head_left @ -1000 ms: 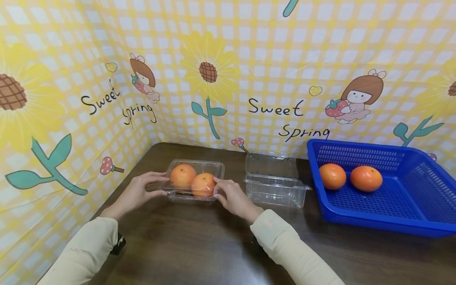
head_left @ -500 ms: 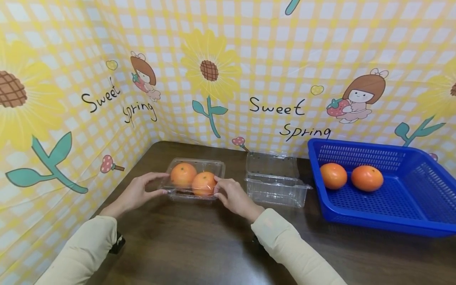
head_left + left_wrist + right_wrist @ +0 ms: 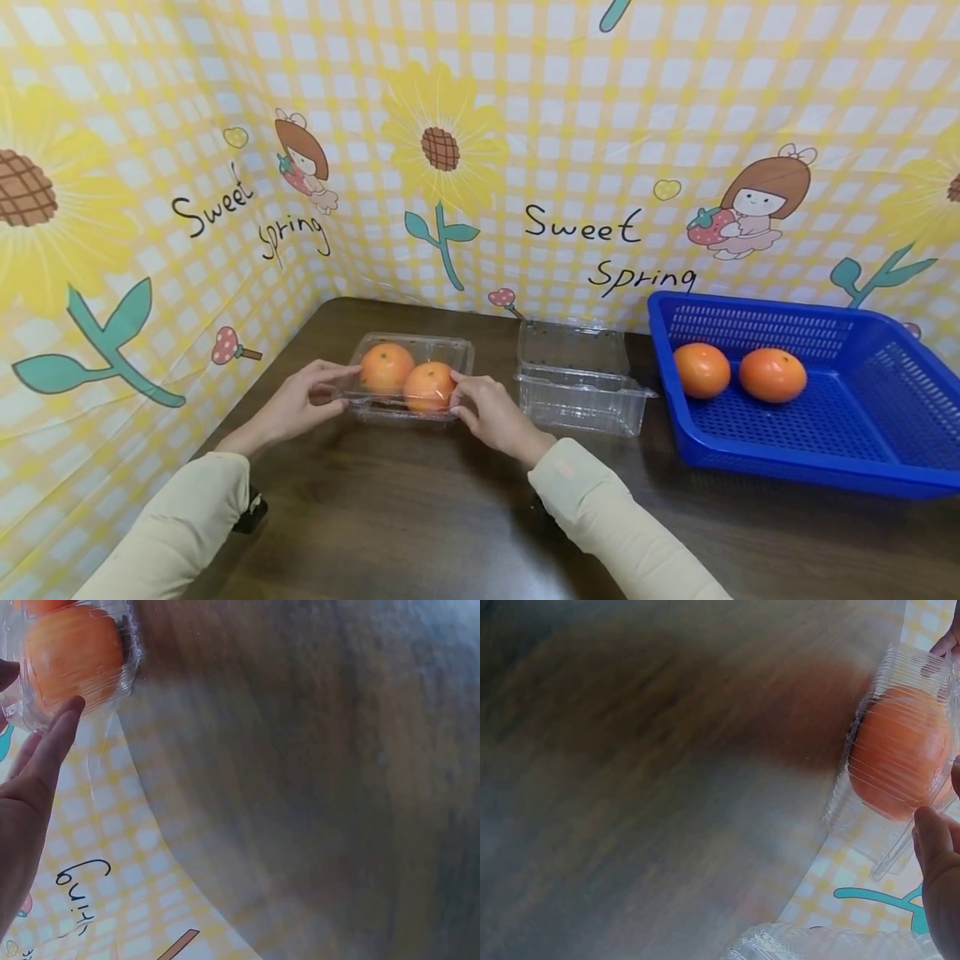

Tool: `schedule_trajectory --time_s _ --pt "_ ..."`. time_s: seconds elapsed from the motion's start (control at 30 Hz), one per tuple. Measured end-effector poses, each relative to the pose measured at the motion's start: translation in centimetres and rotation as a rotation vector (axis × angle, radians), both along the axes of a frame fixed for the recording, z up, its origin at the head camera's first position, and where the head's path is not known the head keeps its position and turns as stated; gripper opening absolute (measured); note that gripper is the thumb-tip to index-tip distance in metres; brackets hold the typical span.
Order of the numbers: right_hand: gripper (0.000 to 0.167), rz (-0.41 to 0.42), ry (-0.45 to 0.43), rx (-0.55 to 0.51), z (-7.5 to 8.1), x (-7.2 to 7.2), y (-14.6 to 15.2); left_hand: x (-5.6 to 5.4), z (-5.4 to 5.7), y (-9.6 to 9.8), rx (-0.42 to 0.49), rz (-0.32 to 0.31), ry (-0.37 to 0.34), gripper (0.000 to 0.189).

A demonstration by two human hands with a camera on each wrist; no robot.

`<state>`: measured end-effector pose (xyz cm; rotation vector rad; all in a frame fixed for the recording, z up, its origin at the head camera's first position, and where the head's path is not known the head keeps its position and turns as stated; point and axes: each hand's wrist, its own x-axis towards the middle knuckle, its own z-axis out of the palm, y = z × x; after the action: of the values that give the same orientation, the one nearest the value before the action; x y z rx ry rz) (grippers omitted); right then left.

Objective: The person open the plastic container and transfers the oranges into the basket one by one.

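A clear plastic clamshell box (image 3: 409, 402) lies on the left part of the table with its lid down. Two oranges, a left orange (image 3: 387, 367) and a right orange (image 3: 429, 387), show through the lid. My left hand (image 3: 294, 406) is at the box's left end, thumb on the near side and index finger farther back over the rim. At the opposite end, my right hand (image 3: 493, 417) pinches the lid edge between thumb and fingers. In the left wrist view, the left thumb (image 3: 64, 735) lies along the clear wall. The right thumb (image 3: 932, 836) meets the rim in the right wrist view.
To the right stands a second clear clamshell box (image 3: 581, 404), lid raised. Beyond it, a blue plastic basket (image 3: 795, 471) holds two more oranges, one orange (image 3: 702, 371) by its left wall and another orange (image 3: 772, 375) beside it. A checked cloth (image 3: 480, 250) hangs behind the table.
My left index finger has moved slightly rightward over the box's left edge, while the left thumb has drawn back a little. The right hand holds its place.
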<state>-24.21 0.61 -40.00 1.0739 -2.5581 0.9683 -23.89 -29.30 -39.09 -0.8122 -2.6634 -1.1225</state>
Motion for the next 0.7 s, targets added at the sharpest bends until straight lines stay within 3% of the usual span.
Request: schedule_trajectory --time_s 0.27,0.7 --pt "0.009 0.011 0.025 0.015 -0.02 -0.09 -0.08 -0.28 0.27 -0.18 -0.023 0.004 0.022 0.044" --pt "0.010 0.023 0.028 0.039 0.34 -0.11 -0.01 -0.85 0.01 -0.37 -0.093 -0.051 0.183 0.042"
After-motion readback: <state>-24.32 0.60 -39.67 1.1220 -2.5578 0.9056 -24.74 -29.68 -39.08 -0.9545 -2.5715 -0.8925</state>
